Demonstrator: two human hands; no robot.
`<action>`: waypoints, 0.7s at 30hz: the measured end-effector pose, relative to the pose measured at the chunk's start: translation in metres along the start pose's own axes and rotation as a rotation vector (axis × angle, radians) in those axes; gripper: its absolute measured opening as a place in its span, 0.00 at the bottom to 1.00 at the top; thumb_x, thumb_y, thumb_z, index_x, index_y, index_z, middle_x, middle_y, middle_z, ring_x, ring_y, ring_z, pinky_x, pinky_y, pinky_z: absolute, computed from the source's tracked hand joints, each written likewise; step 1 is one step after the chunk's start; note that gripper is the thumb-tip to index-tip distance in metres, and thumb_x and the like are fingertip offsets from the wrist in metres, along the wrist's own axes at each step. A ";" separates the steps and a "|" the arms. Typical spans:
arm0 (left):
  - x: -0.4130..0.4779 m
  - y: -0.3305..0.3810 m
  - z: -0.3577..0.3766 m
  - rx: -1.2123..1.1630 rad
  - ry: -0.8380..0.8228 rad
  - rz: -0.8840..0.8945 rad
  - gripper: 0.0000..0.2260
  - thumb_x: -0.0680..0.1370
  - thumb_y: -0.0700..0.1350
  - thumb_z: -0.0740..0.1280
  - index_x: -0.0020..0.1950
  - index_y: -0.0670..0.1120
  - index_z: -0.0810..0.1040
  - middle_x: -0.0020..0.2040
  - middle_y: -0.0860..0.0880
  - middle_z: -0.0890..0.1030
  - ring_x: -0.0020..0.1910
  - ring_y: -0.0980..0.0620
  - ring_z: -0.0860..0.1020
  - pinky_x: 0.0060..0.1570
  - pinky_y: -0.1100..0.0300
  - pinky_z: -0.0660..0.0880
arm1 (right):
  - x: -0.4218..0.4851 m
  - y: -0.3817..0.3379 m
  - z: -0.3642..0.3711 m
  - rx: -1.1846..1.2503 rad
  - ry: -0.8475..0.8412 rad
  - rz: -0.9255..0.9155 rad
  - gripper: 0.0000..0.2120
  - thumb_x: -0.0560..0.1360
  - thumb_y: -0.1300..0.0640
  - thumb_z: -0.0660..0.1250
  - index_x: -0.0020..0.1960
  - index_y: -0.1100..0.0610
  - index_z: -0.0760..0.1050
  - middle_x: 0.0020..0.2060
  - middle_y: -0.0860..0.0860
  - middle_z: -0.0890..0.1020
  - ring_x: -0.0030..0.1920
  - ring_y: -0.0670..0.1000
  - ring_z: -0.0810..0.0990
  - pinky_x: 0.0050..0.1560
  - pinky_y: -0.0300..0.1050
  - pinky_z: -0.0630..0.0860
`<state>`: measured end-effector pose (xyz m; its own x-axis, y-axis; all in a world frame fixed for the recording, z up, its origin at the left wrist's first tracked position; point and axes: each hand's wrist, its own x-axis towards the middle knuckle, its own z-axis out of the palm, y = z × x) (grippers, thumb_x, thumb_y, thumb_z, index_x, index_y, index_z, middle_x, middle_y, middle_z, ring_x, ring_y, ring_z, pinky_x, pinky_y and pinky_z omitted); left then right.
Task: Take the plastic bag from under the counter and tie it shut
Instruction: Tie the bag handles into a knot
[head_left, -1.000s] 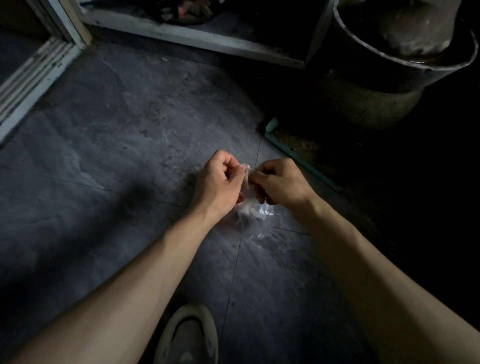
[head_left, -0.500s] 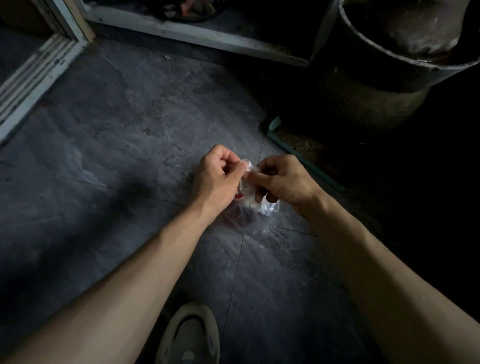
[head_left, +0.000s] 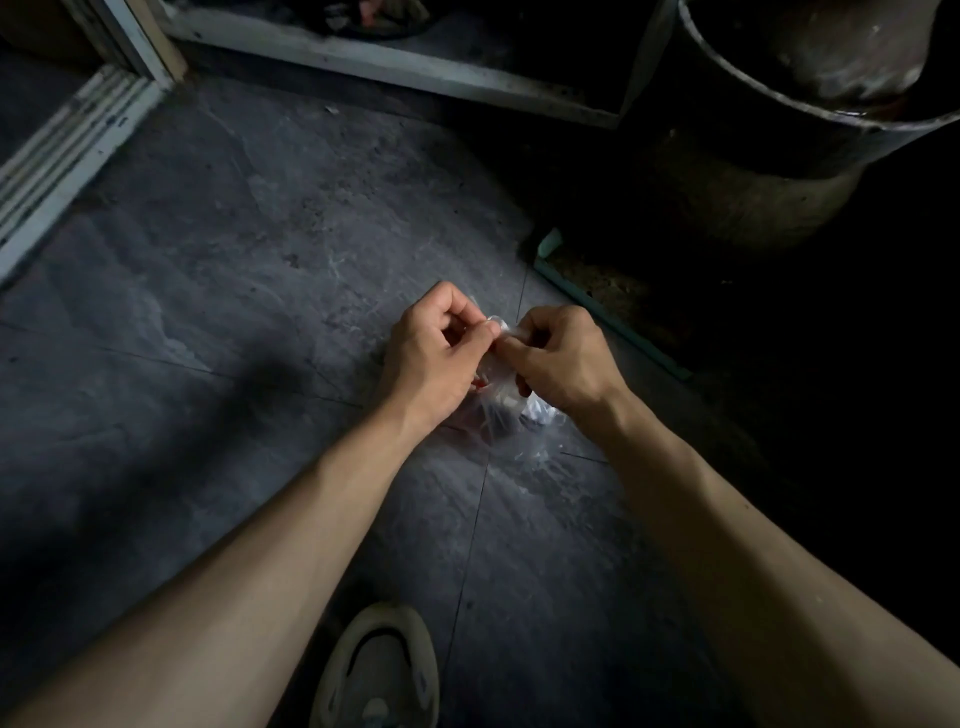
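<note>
The bag is held just above the floor, its gathered neck pinched between the closed fingers of the left hand and right hand. It is judged light, limp and slippery; the twisted neck is best gripped.

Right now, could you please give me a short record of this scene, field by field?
setting: dim grey tiled floor
left hand: pinching the bag's top
right hand: pinching the bag's top, touching the left
plastic bag: clear, hanging below both hands; red and white contents, unclear
knot: cannot tell if finished
metal pot: far right, in shadow
shoe: bottom centre
</note>
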<state>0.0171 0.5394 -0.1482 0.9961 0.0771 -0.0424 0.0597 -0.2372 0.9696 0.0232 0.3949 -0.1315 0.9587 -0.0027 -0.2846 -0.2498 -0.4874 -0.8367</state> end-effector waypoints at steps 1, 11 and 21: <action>0.000 0.000 0.000 0.017 -0.001 0.007 0.08 0.77 0.43 0.72 0.44 0.42 0.76 0.35 0.49 0.81 0.28 0.60 0.77 0.24 0.66 0.73 | 0.000 0.000 0.000 -0.011 0.024 -0.005 0.15 0.76 0.51 0.71 0.39 0.62 0.78 0.26 0.52 0.80 0.23 0.42 0.75 0.23 0.36 0.69; -0.007 -0.002 0.010 0.029 -0.042 -0.043 0.07 0.77 0.47 0.72 0.44 0.46 0.76 0.38 0.46 0.85 0.39 0.48 0.85 0.42 0.48 0.83 | 0.000 0.008 0.007 0.003 0.197 0.077 0.13 0.75 0.53 0.70 0.34 0.57 0.77 0.29 0.52 0.80 0.29 0.48 0.77 0.27 0.42 0.73; -0.007 -0.005 0.011 -0.074 0.050 -0.104 0.07 0.77 0.40 0.72 0.42 0.46 0.76 0.34 0.51 0.84 0.33 0.58 0.84 0.32 0.68 0.77 | -0.002 0.003 0.000 0.368 -0.008 0.189 0.07 0.75 0.60 0.72 0.47 0.65 0.80 0.31 0.52 0.82 0.25 0.45 0.76 0.24 0.39 0.68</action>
<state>0.0105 0.5298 -0.1554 0.9802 0.1461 -0.1335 0.1558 -0.1539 0.9757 0.0202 0.3932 -0.1336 0.8906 -0.0542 -0.4516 -0.4546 -0.1341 -0.8805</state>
